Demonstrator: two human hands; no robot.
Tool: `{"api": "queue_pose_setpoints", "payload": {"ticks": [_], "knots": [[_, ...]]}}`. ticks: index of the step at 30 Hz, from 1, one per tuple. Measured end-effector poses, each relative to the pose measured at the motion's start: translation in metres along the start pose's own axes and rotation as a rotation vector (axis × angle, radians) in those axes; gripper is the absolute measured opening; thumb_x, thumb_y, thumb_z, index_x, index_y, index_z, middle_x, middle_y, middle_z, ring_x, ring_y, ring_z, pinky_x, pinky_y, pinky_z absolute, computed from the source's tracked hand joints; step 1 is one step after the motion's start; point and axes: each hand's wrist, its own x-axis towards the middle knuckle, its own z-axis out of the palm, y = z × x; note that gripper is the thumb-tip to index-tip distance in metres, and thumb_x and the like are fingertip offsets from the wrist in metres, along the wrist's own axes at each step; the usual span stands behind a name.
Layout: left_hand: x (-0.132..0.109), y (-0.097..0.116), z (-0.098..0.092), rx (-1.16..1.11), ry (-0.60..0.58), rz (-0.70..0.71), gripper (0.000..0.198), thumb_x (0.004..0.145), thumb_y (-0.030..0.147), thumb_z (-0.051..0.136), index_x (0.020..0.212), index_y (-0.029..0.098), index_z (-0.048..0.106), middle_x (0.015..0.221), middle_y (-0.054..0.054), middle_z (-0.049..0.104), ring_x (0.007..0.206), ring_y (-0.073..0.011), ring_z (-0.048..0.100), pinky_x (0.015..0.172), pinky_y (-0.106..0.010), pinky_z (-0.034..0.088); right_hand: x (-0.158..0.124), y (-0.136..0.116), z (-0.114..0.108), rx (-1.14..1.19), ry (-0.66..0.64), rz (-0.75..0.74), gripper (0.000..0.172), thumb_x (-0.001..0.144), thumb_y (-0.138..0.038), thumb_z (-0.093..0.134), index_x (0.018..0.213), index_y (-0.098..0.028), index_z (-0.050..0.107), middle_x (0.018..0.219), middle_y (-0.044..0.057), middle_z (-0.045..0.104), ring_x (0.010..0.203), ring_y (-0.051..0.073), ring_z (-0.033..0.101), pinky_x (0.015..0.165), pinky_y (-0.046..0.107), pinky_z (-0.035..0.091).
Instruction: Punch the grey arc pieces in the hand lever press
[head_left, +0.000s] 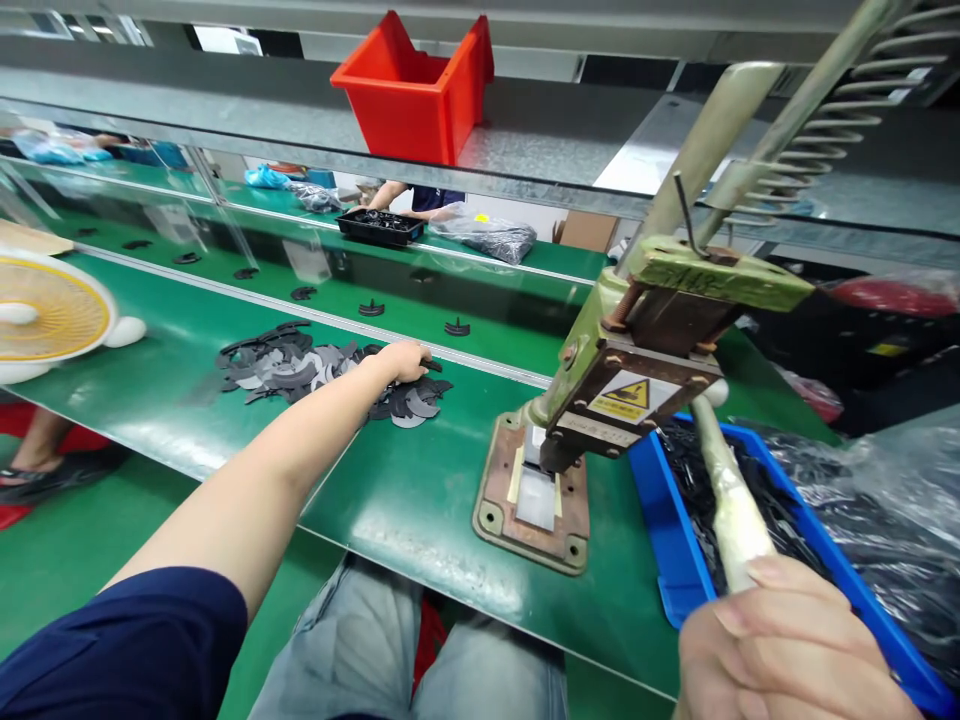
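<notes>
My left hand (406, 361) reaches out over a heap of flat, curved black and grey pieces (289, 368) on the green table. Its fingers are closed on a small black piece (430, 366) whose end sticks out past them. With my right hand (787, 645), fingers wrapped round, I grip the tape-covered lever handle (729, 490) of a green hand press (637, 350). Below the press head, a metal block sits on the brown base plate (495, 500). Whether anything lies under the punch is hard to make out.
A blue bin (667, 540) of black parts stands right of the press, beside clear plastic bags (885, 500). Single black parts (371, 308) lie spaced along the green strip behind. An orange bin (409, 95) rests on the shelf. A fan (52, 315) is at left; another person's arms (386, 195) work opposite.
</notes>
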Motion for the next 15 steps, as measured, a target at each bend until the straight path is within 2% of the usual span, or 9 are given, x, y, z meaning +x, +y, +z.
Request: {"api": "queue_pose_setpoints", "payload": {"ticks": [2,3,5,7,10,15], "knots": [[-0.008,0.005,0.0,-0.011,-0.013,0.024,0.058,0.087,0.044,0.073,0.141,0.026,0.066,0.136,-0.009,0.072,0.12,-0.0263,0.069,0.103,-0.03,0.052,0.005,0.0,0.005,0.09,-0.021,-0.127,0.053,0.086,-0.038,0.062,0.042,-0.025,0.036,0.044,0.001,0.045,0.045,0.021,0.051,0.057,0.055,0.047],[-0.011,0.008,-0.001,-0.017,-0.016,0.034,0.06,0.085,0.044,0.075,0.141,0.024,0.065,0.133,-0.01,0.073,0.118,-0.0261,0.071,0.1,-0.029,0.053,0.007,-0.001,0.007,0.111,-0.033,-0.14,0.051,0.086,-0.033,0.063,0.043,-0.024,0.036,0.045,0.0,0.047,0.046,0.021,0.052,0.058,0.054,0.047],[-0.017,0.015,-0.002,-0.026,-0.011,0.05,0.061,0.082,0.042,0.078,0.138,0.021,0.066,0.129,-0.011,0.075,0.115,-0.0267,0.072,0.096,-0.03,0.054,0.011,-0.006,0.011,0.089,-0.038,-0.074,0.05,0.086,-0.032,0.065,0.045,-0.023,0.038,0.049,-0.001,0.051,0.051,0.019,0.055,0.063,0.054,0.049],[-0.023,0.021,-0.004,-0.031,0.008,0.076,0.051,0.084,0.04,0.076,0.131,0.021,0.07,0.126,-0.011,0.076,0.114,-0.0269,0.072,0.095,-0.03,0.054,0.013,-0.013,0.014,0.073,-0.019,-0.017,0.05,0.088,-0.033,0.066,0.047,-0.022,0.041,0.051,-0.002,0.051,0.053,0.018,0.056,0.067,0.054,0.05],[-0.033,0.028,-0.011,-0.04,0.06,0.132,0.034,0.094,0.041,0.062,0.12,0.022,0.074,0.119,-0.01,0.078,0.111,-0.0253,0.072,0.096,-0.03,0.052,0.015,-0.019,0.017,0.118,-0.021,-0.044,0.05,0.09,-0.033,0.066,0.047,-0.021,0.043,0.053,-0.003,0.054,0.054,0.016,0.057,0.07,0.052,0.051],[-0.061,0.036,-0.024,-0.109,0.171,0.224,0.044,0.104,0.047,0.041,0.095,0.019,0.074,0.103,-0.012,0.078,0.102,-0.0265,0.071,0.094,-0.035,0.052,0.018,-0.02,0.018,0.175,-0.032,-0.087,0.042,0.084,-0.025,0.068,0.049,-0.019,0.045,0.056,-0.002,0.056,0.056,0.016,0.061,0.072,0.05,0.053]]}}
